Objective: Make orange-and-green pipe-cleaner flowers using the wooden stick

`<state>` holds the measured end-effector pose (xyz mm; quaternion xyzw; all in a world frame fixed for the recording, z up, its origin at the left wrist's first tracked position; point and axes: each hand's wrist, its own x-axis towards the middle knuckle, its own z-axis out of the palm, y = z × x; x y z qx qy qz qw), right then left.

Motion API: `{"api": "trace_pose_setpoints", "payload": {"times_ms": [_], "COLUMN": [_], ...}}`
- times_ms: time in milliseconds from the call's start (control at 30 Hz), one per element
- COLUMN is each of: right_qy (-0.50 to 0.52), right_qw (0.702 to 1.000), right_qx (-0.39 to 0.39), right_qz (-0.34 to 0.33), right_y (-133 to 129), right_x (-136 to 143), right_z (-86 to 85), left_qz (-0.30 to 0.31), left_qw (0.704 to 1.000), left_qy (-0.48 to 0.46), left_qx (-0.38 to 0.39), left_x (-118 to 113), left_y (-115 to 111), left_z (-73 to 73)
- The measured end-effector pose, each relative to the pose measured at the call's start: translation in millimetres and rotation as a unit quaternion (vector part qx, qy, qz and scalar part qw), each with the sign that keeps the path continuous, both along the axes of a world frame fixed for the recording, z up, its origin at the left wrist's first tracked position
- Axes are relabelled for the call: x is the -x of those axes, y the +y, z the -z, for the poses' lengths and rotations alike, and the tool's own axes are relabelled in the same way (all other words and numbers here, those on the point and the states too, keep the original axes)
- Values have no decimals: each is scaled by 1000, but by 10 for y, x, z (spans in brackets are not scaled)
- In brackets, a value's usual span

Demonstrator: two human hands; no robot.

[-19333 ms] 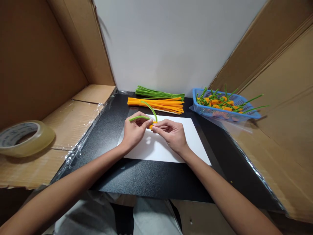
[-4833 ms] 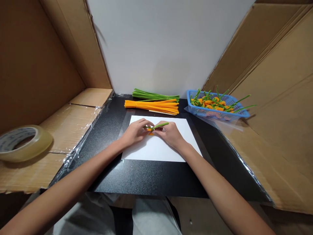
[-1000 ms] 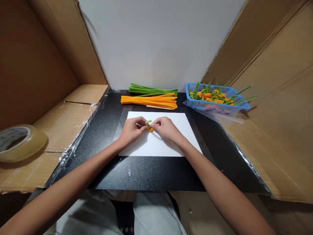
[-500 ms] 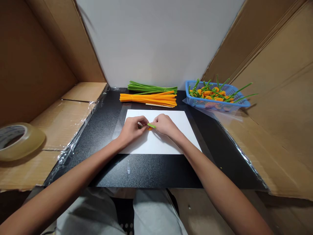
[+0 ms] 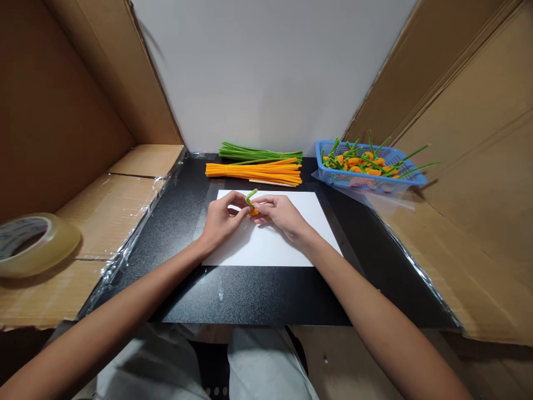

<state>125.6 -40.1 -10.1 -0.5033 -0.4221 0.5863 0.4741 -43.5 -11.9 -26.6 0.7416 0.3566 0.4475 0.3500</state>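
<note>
Above a white sheet (image 5: 266, 244), a small orange pipe-cleaner piece with a bent green stem (image 5: 251, 195) is pinched between my two hands. My left hand (image 5: 225, 218) grips it from the left, thumb and fingertips closed at the base of the stem. From the right, my right hand (image 5: 280, 214) has its thumb and fingers closed on the orange part. Fingertips cover most of the orange body. The green stem points up and curls to the right at its tip.
Behind the sheet lie a bundle of orange pipe cleaners (image 5: 250, 171), a green bundle (image 5: 258, 151) and a thin pale stick (image 5: 272, 183). A blue basket (image 5: 370, 180) of similar orange-and-green pieces stands back right. A tape roll (image 5: 54, 244) rests on cardboard at left.
The green stem, lying nearly flat before, now points upward. More of the orange part shows, and my right hand has turned so its fingers lie across the piece.
</note>
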Motion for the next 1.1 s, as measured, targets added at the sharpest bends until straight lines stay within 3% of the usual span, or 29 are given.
{"api": "trace_pose_setpoints", "payload": {"times_ms": [67,167,267,433,567,633,833,1100], "right_qy": [7,15,24,29,7,0,11,-40], "right_qw": [1000,999,999,999,998,997,992,986], "right_qx": [5,0,-10,-39,-64,-77,-120,-160], "right_qz": [27,41,18,-14,-12,1,31,-24], "right_y": [10,19,17,-16,-50,-59,-70,-72], "right_x": [-17,-85,-156,-169,-111,-83,-32,-91], "right_z": [19,24,-1,-26,-12,-7,-15,35], "left_qz": [30,141,200,170,137,116,81,12], "left_qw": [999,989,975,945,915,913,946,938], "left_qy": [-3,25,84,118,179,192,145,196], "left_qx": [22,40,-39,-253,-336,-339,-280,-287], "left_x": [28,105,177,193,191,196,196,201], "left_y": [52,163,227,197,177,176,170,163], "left_z": [-19,-54,-82,-90,-107,-115,-106,-121]}}
